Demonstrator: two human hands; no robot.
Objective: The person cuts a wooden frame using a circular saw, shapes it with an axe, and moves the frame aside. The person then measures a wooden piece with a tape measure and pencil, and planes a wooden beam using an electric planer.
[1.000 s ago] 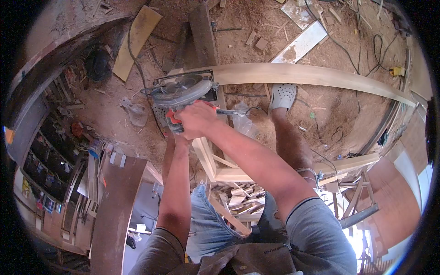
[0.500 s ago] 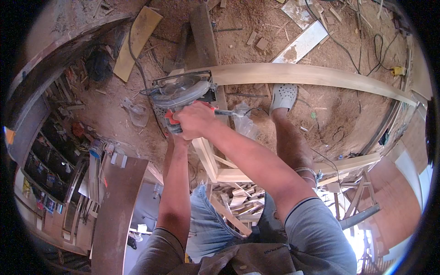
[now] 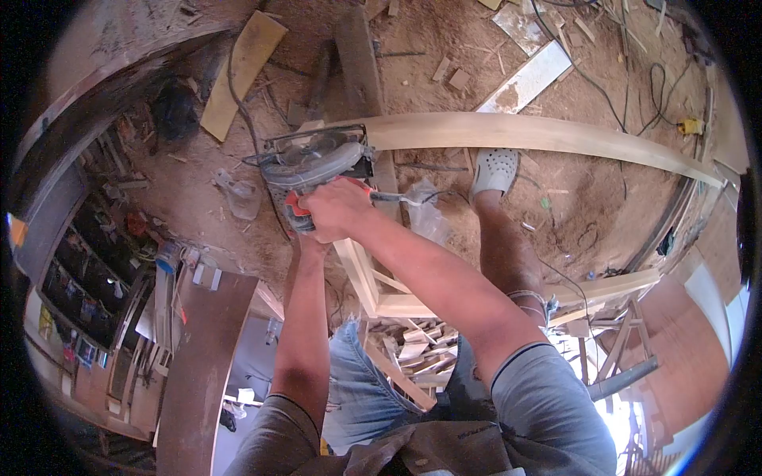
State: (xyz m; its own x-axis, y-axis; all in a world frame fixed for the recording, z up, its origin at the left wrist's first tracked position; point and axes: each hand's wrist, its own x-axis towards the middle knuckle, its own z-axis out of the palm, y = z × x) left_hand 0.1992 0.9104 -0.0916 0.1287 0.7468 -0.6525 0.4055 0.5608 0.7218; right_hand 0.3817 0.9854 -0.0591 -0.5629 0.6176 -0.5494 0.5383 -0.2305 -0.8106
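My right hand (image 3: 343,208) is closed on the orange-and-black handle of a circular saw (image 3: 313,165), which lies at the left end of a long pale wooden plank (image 3: 492,131). From below, my left arm reaches the saw's rear grip. My left hand (image 3: 314,235) is closed there, mostly covered by my right hand, so its fingers barely show. A wide metal guard hides most of the blade. Under the plank's middle is my foot in a grey clog (image 3: 497,170).
Sawdust and offcuts cover the ground. A yellowish board (image 3: 242,75), a white board (image 3: 525,77) and a dark upright beam (image 3: 359,63) lie beyond the saw. Black cords run nearby. Closer in are a pale timber frame (image 3: 405,305) and a scrap wood pile (image 3: 417,345).
The view has shifted slightly. Both hands stay on the saw, and its position at the plank's end looks the same.
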